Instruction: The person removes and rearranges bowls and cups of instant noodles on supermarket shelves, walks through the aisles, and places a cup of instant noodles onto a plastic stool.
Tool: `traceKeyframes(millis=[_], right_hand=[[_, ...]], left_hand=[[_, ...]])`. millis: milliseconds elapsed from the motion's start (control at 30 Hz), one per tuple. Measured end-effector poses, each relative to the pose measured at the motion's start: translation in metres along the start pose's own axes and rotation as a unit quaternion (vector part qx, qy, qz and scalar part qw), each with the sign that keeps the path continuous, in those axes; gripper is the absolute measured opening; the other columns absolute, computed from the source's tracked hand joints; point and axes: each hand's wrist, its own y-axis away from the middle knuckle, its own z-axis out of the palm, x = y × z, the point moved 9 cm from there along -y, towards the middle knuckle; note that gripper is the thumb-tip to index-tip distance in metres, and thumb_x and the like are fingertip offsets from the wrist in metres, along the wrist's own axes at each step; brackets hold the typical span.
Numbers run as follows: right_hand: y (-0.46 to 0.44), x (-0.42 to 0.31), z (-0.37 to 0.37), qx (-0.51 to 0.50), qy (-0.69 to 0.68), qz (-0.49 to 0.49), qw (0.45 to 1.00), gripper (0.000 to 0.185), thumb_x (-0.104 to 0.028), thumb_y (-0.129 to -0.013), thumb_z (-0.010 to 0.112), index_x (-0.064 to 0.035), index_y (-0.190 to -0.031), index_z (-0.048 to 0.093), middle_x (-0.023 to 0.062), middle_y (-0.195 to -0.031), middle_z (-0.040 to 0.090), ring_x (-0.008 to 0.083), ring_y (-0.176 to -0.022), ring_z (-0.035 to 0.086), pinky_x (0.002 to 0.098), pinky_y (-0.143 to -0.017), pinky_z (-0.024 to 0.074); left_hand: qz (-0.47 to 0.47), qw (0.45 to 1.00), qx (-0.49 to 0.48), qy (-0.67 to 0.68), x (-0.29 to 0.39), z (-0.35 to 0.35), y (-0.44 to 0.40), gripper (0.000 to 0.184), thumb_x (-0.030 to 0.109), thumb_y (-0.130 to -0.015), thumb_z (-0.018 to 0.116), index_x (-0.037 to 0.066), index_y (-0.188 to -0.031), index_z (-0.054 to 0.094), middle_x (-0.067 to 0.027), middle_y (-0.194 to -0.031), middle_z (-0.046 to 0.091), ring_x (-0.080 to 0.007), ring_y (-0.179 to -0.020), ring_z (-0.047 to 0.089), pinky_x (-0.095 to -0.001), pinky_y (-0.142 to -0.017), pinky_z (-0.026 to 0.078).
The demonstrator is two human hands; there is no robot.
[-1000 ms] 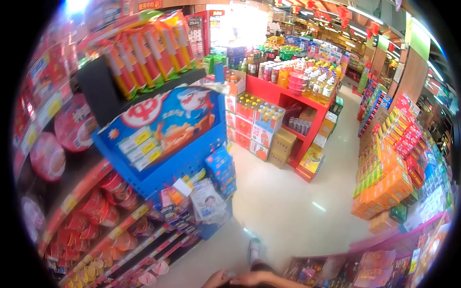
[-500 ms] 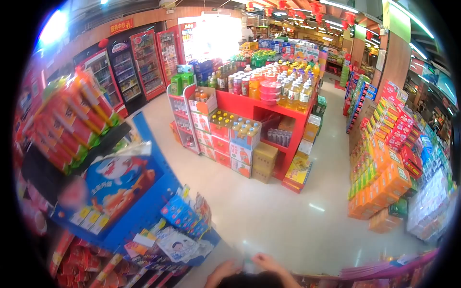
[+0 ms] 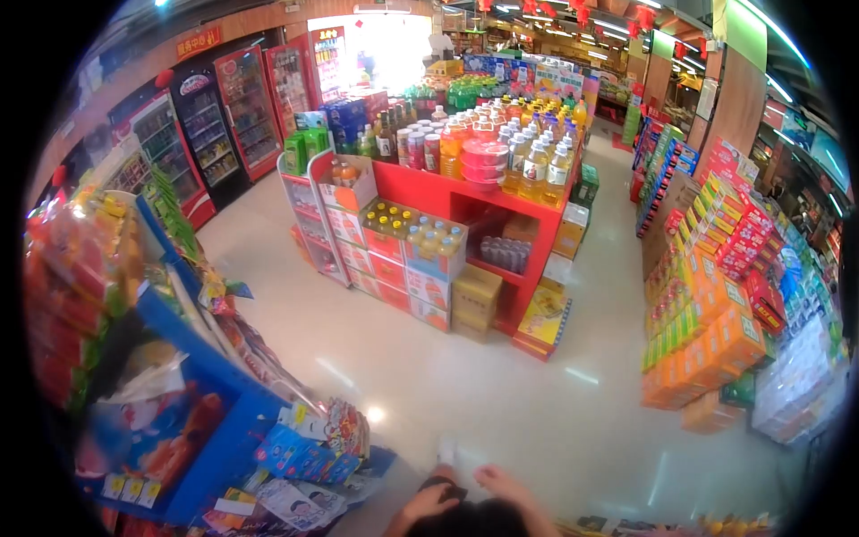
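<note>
At the bottom centre, my left hand (image 3: 431, 499) is low in front of my body, beside a dark patch that may be clothing or a small object. Its fingers are partly hidden and small. To its right, my right hand (image 3: 497, 482) has loosely curled fingers, with no object visible in them. Just beyond the hands, a pale shoe (image 3: 447, 450) shows on the floor. The nearest goods are snack packets (image 3: 304, 452) on the blue display stand (image 3: 233, 421) to the left.
Ahead stands a red display counter (image 3: 546, 268) loaded with bottles, with drink cartons (image 3: 385, 255) stacked against it. Orange boxes (image 3: 707, 349) are piled on the right. Red-framed fridges (image 3: 246, 107) line the back left. Pale tiled floor (image 3: 537, 403) runs between the displays.
The view has moved forward, and the blue stand has slid lower and further left. The red counter appears slightly further left. A leg and pale shoe now show ahead of my left hand.
</note>
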Motion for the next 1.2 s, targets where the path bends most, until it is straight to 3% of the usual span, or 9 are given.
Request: traceKeyframes(millis=[67,100,400,667,833,900,967,1067,1200], right_hand=[[-0.019,0.007,-0.008,-0.012,-0.024,0.003,1.000,0.035,-0.034,-0.096,0.063,-0.0018,-0.109,0.061,0.0043,-0.092,0.063,0.0112,-0.082,0.057,0.0255,-0.075,0.0476],[-0.031,0.011,-0.012,-0.019,-0.036,0.001,0.999,0.035,-0.034,-0.096,0.063,-0.0020,-0.110,0.061,0.0042,-0.092,0.063,0.0112,-0.083,0.057,0.0254,-0.075,0.0476],[-0.122,-0.071,-0.086,0.048,-0.017,-0.016,0.999,0.028,-0.029,-0.097,0.061,-0.0031,-0.109,0.063,0.0023,-0.095,0.064,0.0102,-0.086,0.058,0.0249,-0.078,0.0474],[-0.287,-0.087,-0.163,0.031,0.021,-0.018,0.999,0.028,-0.029,-0.096,0.063,-0.0044,-0.110,0.062,0.0034,-0.098,0.067,0.0112,-0.087,0.060,0.0269,-0.078,0.0498],[-0.336,-0.172,-0.221,0.054,0.004,-0.087,0.995,0.031,-0.028,-0.095,0.064,-0.0063,-0.117,0.059,0.0023,-0.101,0.065,0.0097,-0.087,0.059,0.0261,-0.076,0.0491],[-0.343,-0.200,-0.267,0.179,-0.143,-0.068,0.971,0.032,-0.029,-0.097,0.062,-0.0080,-0.121,0.058,0.0012,-0.103,0.064,0.0089,-0.088,0.057,0.0250,-0.076,0.0471],[-0.347,-0.242,-0.302,0.225,-0.108,-0.063,0.966,0.031,-0.029,-0.098,0.059,-0.0091,-0.122,0.058,0.0004,-0.103,0.063,0.0087,-0.088,0.057,0.0243,-0.075,0.0453],[-0.371,-0.277,-0.334,0.225,-0.112,-0.099,0.963,0.036,-0.039,-0.099,0.056,-0.0094,-0.119,0.059,-0.0004,-0.102,0.063,0.0083,-0.086,0.056,0.0232,-0.075,0.0418],[-0.416,-0.327,-0.368,0.225,-0.136,-0.119,0.958,0.036,-0.037,-0.099,0.056,-0.0083,-0.121,0.060,0.0002,-0.102,0.062,0.0091,-0.089,0.057,0.0257,-0.078,0.0457]], left_hand=[[0.005,0.999,-0.021,0.034,0.010,-0.017,-0.023,0.053,0.045,-0.088,0.066,0.002,-0.117,0.057,-0.0195,-0.111,0.066,-0.0317,-0.104,0.064,-0.0385,-0.090,0.050],[0.007,0.998,-0.028,0.061,0.037,-0.037,-0.027,0.070,0.050,-0.088,0.065,-0.003,-0.132,0.050,-0.0234,-0.114,0.065,-0.0351,-0.106,0.063,-0.0410,-0.091,0.050],[-0.090,0.987,-0.001,0.136,0.051,-0.125,-0.164,0.063,0.038,-0.088,0.067,-0.002,-0.133,0.050,-0.0227,-0.114,0.065,-0.0335,-0.105,0.064,-0.0397,-0.091,0.051],[-0.014,0.988,0.137,0.070,0.009,-0.202,-0.301,0.061,0.039,-0.089,0.067,-0.001,-0.132,0.050,-0.0246,-0.119,0.061,-0.0329,-0.105,0.065,-0.0407,-0.089,0.051],[-0.042,0.981,0.184,0.040,0.036,-0.274,-0.342,0.056,0.039,-0.089,0.068,0.002,-0.128,0.055,-0.0200,-0.117,0.064,-0.0317,-0.107,0.064,-0.0404,-0.091,0.051],[-0.042,0.983,0.171,0.055,0.044,-0.284,-0.359,0.054,0.038,-0.088,0.068,0.003,-0.127,0.056,-0.0188,-0.115,0.066,-0.0308,-0.106,0.065,-0.0404,-0.090,0.051],[-0.036,0.982,0.165,0.083,0.054,-0.292,-0.380,0.050,0.036,-0.090,0.067,0.003,-0.127,0.056,-0.0185,-0.112,0.067,-0.0301,-0.104,0.066,-0.0396,-0.089,0.052],[-0.025,0.966,0.158,0.202,0.044,-0.293,-0.420,0.046,0.033,-0.093,0.064,0.003,-0.126,0.057,-0.0192,-0.110,0.067,-0.0286,-0.102,0.066,-0.0383,-0.089,0.053],[-0.021,0.945,0.191,0.265,0.064,-0.333,-0.479,0.041,0.030,-0.096,0.061,0.002,-0.126,0.057,-0.0173,-0.110,0.066,-0.0243,-0.104,0.064,-0.0357,-0.089,0.053]])
